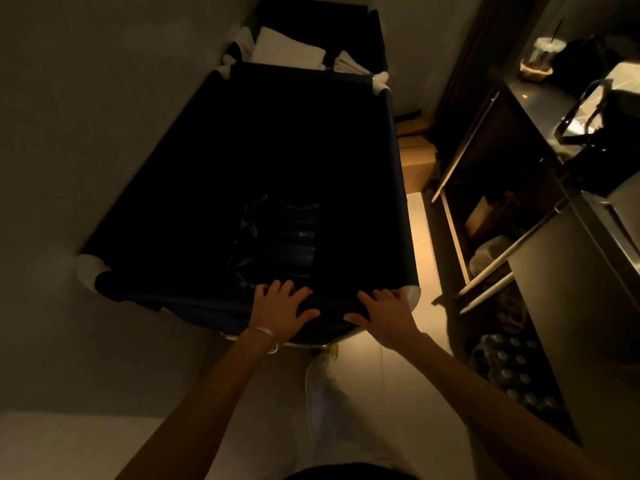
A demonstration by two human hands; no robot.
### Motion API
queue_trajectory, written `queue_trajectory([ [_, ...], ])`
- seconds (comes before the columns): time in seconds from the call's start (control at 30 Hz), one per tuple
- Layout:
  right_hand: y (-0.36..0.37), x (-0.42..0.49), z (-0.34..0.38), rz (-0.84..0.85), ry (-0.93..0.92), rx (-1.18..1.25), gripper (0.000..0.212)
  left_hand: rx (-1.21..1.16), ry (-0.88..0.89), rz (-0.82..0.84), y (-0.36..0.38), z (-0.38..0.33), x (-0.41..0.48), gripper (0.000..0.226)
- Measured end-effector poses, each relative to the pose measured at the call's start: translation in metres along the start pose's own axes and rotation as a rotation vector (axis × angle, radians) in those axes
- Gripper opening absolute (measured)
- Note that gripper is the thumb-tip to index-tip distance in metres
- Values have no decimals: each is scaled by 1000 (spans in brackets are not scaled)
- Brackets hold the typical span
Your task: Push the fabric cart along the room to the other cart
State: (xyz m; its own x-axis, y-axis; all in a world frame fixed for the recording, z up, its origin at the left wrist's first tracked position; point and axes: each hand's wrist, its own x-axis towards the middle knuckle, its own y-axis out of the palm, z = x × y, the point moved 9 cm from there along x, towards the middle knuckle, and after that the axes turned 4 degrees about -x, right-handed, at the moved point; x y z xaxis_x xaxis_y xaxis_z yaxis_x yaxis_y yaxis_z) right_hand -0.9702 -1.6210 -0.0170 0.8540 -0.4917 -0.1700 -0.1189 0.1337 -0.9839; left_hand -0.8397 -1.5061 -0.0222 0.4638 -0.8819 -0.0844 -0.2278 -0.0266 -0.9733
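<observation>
The dark blue fabric cart (398, 202) fills the middle of the dim view, with white corner caps and something dark lying inside it. My left hand (282, 308) and my right hand (386, 311) both grip its near top rail, fingers curled over the edge. A bracelet sits on my left wrist. Beyond the cart's far end stands the other cart (377, 36), also dark, holding folded white towels (287, 51). The two carts look end to end and close together; whether they touch is hidden.
A plain wall (104, 116) runs along the cart's left side. On the right stand a dark shelf unit (485, 209) with boxes and packed bottles, and a counter (547, 109) with a cup and a bag. A narrow lit floor strip (420, 258) lies between.
</observation>
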Motion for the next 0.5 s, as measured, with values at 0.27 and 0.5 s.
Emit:
queue_trajectory([
  [0.27, -5, 2, 3, 10, 4, -75, 115, 36, -42, 84, -2, -1, -1, 55],
  [0.5, -19, -2, 14, 48, 33, -23, 56, 39, -117, 304, -12, 2, -7, 60],
])
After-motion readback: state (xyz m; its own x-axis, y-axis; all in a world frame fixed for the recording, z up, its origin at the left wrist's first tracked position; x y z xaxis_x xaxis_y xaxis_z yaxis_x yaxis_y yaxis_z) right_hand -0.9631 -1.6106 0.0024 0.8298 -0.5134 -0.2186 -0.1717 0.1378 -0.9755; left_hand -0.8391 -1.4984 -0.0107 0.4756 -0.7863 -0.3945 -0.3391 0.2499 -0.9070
